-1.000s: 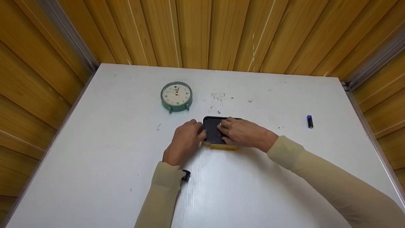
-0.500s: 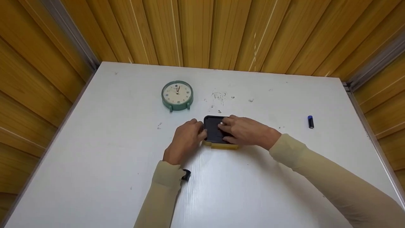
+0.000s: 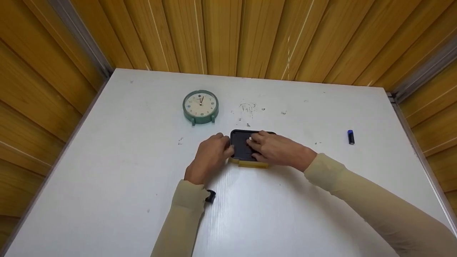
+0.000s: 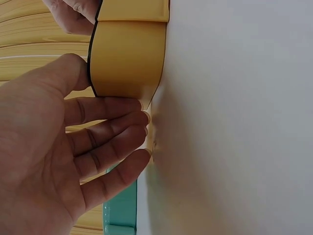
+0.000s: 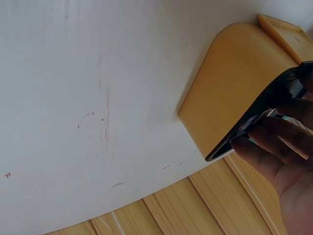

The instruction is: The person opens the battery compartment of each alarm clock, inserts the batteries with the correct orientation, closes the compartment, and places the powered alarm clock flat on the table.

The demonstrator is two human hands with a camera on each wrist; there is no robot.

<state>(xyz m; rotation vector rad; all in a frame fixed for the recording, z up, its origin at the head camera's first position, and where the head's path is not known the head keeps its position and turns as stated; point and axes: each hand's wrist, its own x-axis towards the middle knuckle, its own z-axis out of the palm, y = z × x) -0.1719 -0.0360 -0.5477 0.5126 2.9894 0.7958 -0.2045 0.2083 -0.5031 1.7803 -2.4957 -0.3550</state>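
A yellow box with a black recessed upper face [image 3: 241, 146] lies on the white table. My left hand [image 3: 211, 153] holds its left end. In the left wrist view the thumb [image 4: 73, 73] lies at the black rim, and a finger touches the yellow side [image 4: 127, 58]. My right hand [image 3: 276, 148] covers the right half of the black face, fingers bent down into the recess. At its fingertips in the right wrist view is a small pale and purplish piece [image 5: 249, 122], partly hidden; whether it is gripped is unclear. A round green clock [image 3: 200, 106] lies face up behind.
On the right of the white table [image 3: 107, 160] lies a short dark cylinder with a blue end [image 3: 351, 137], looking like a battery. Dark scuff marks dot the tabletop behind the box. Wood-patterned panels [image 3: 221, 35] rise along the table's back and sides.
Both hands and the box keep almost the same place. The right fingers shift very slightly over the black face; the whole view drifts a little.
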